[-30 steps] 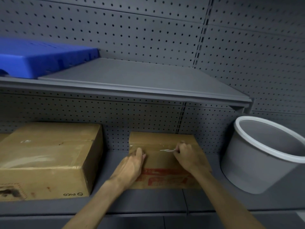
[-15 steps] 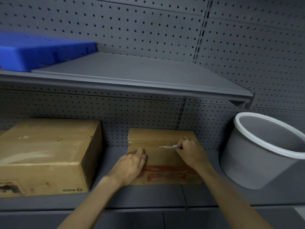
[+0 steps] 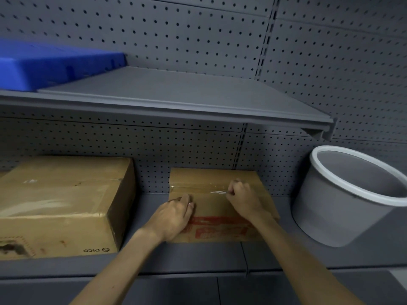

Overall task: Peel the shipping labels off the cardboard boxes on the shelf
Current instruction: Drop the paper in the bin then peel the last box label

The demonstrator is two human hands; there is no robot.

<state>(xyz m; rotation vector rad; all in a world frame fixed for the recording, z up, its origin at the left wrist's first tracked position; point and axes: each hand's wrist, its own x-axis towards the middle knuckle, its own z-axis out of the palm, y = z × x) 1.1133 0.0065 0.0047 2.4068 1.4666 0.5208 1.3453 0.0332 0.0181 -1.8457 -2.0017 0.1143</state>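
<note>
A small flat cardboard box (image 3: 211, 208) with red print lies on the lower shelf (image 3: 198, 256) in the middle. A strip of clear tape crosses its top, with a white label scrap (image 3: 218, 191) on it. My right hand (image 3: 242, 199) has curled fingers that pinch at the right end of that scrap. My left hand (image 3: 174, 214) presses down on the box's left part, fingers fairly flat. A larger cardboard box (image 3: 66, 205) stands to the left, with a worn label patch at its lower front corner.
A grey bucket (image 3: 352, 194) with a white rim lies tilted on the shelf to the right. An upper shelf (image 3: 165, 100) overhangs the boxes and carries a blue plastic slab (image 3: 55, 62). Grey pegboard (image 3: 198, 36) forms the back wall.
The view has shifted slightly. Both hands stay on the small box; my right hand has crept a little to the right along the tape with the scrap.
</note>
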